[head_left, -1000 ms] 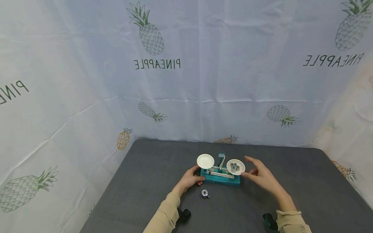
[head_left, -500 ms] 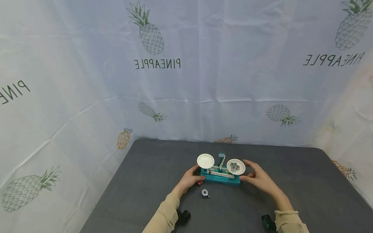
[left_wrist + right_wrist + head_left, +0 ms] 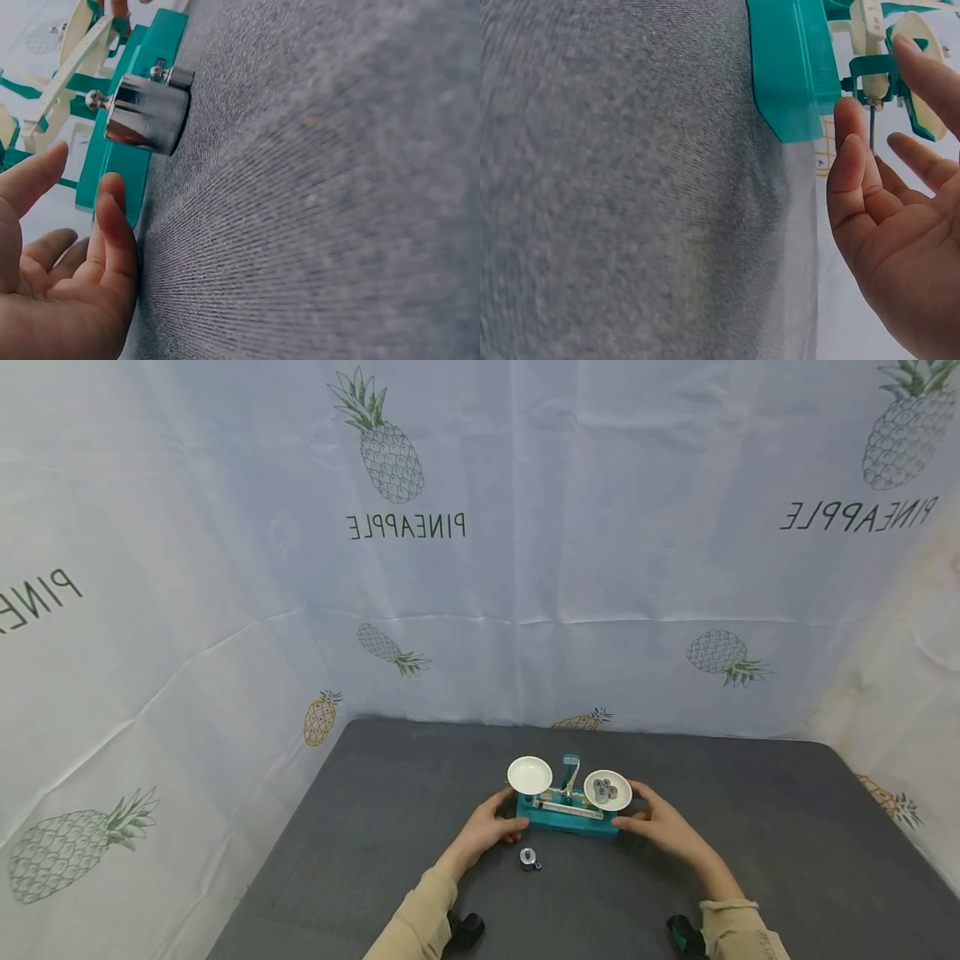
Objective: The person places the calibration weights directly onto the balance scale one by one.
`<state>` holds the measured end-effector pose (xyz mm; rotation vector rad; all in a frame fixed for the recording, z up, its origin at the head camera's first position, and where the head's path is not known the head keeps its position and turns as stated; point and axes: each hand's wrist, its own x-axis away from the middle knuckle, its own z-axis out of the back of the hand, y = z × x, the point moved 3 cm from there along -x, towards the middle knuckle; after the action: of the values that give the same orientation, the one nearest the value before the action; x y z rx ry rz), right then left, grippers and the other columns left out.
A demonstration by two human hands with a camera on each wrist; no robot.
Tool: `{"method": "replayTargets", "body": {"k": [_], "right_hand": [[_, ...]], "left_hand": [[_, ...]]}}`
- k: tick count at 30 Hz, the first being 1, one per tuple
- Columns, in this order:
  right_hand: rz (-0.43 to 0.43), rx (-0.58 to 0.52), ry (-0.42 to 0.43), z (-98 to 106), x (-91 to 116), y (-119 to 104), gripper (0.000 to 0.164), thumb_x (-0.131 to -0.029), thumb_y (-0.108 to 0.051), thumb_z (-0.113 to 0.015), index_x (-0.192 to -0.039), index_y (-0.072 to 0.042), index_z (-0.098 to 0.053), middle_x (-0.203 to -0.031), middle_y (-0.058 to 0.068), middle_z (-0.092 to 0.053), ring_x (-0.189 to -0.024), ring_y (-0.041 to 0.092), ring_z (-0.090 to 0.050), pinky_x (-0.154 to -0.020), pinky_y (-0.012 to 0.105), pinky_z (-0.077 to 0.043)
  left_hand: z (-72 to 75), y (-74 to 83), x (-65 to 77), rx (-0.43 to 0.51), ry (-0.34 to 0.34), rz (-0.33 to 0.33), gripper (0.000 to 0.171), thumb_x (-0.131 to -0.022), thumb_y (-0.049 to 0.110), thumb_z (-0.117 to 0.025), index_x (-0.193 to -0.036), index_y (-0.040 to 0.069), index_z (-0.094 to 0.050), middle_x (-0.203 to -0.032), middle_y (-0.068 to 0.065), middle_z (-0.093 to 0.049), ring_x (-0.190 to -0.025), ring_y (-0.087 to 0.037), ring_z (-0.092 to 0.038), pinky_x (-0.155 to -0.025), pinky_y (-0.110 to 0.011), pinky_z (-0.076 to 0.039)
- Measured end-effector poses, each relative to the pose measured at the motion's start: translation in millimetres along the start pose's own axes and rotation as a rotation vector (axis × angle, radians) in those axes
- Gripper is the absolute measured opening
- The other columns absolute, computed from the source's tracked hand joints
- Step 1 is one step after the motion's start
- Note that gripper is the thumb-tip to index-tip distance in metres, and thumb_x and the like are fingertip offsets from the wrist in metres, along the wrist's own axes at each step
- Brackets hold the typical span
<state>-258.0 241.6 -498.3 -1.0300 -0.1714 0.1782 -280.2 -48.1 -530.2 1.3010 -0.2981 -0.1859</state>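
Note:
A green-based two-pan balance scale [image 3: 566, 821] stands towards the back of the table. Its left pan [image 3: 529, 775] is bare, while the right pan [image 3: 607, 779] carries several metal weights [image 3: 602, 790]. My left hand [image 3: 483, 828] grips the scale's left end, thumb in front and fingers bent round the end. At the opposite end is my right hand [image 3: 666, 827], loosely curved around the corner with its thumb by the front edge. In the right wrist view, its fingertips [image 3: 847, 161] show close to the base [image 3: 795, 67]; firm contact cannot be made out.
A large chrome weight [image 3: 148, 114] with a knob stands on the grey table [image 3: 420, 777] in front of the scale. Beside it is a much smaller weight [image 3: 180, 77]. A pineapple-print cloth [image 3: 637, 568] hangs behind and beside the table.
My right hand has moved left, closer to the scale's right end, and its spread thumb and fingers have drawn in. My left hand has kept its place at the other end.

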Motion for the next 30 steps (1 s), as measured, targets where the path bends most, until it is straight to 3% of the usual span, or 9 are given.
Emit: {"method": "replayTargets", "body": {"k": [2, 9, 19, 27, 30], "right_hand": [[-0.023, -0.008, 0.000, -2, -1, 3, 0.081, -0.083, -0.025, -0.070, -0.144, 0.001, -0.024, -0.120, 0.024, -0.052, -0.078, 0.022, -0.063, -0.061, 0.033, -0.045], [-0.055, 0.009, -0.022, -7, -3, 10, 0.086, -0.083, -0.026, -0.069, -0.143, 0.009, -0.018, -0.092, 0.013, -0.068, -0.077, 0.016, -0.063, -0.064, 0.031, -0.048], [-0.037, -0.044, -0.036, -12, -6, 10, 0.086, -0.083, -0.021, -0.068, -0.142, 0.014, -0.016, -0.085, 0.014, -0.070, -0.071, 0.016, -0.062, -0.064, 0.031, -0.051], [-0.104, -0.099, -0.001, -16, -8, 13, 0.086, -0.081, -0.019, -0.071, -0.143, 0.011, -0.019, -0.088, 0.014, -0.067, -0.072, 0.019, -0.065, -0.065, 0.034, -0.055], [-0.115, -0.155, -0.019, -18, -10, 15, 0.086, -0.082, -0.018, -0.070, -0.143, 0.011, -0.018, -0.089, 0.014, -0.068, -0.072, 0.020, -0.068, -0.065, 0.034, -0.056]], "left_hand": [[0.2, 1.0, 2.4, -0.017, 0.009, -0.009, 0.070, -0.084, 0.021, -0.069, -0.143, 0.006, -0.035, -0.079, -0.016, -0.067, -0.063, -0.012, -0.060, -0.059, -0.028, -0.049], [1.2, 6.9, 14.3, -0.050, 0.024, -0.054, 0.065, -0.082, 0.021, -0.071, -0.138, 0.005, -0.043, -0.076, -0.014, -0.067, -0.061, -0.011, -0.057, -0.056, -0.028, -0.046], [-0.2, 12.3, 30.1, -0.044, 0.031, -0.098, 0.040, -0.083, 0.020, -0.069, -0.121, 0.011, -0.059, -0.077, -0.016, -0.064, -0.062, -0.011, -0.055, -0.056, -0.027, -0.046], [-8.1, 12.2, 33.0, -0.120, -0.007, -0.074, 0.038, -0.081, 0.019, -0.071, -0.116, 0.008, -0.062, -0.063, -0.007, -0.062, -0.056, -0.010, -0.053, -0.048, -0.022, -0.039], [-9.9, 12.4, 34.5, -0.127, -0.017, -0.075, 0.037, -0.080, 0.017, -0.072, -0.115, 0.008, -0.063, -0.062, -0.010, -0.062, -0.055, -0.010, -0.053, -0.047, -0.021, -0.037]]}}
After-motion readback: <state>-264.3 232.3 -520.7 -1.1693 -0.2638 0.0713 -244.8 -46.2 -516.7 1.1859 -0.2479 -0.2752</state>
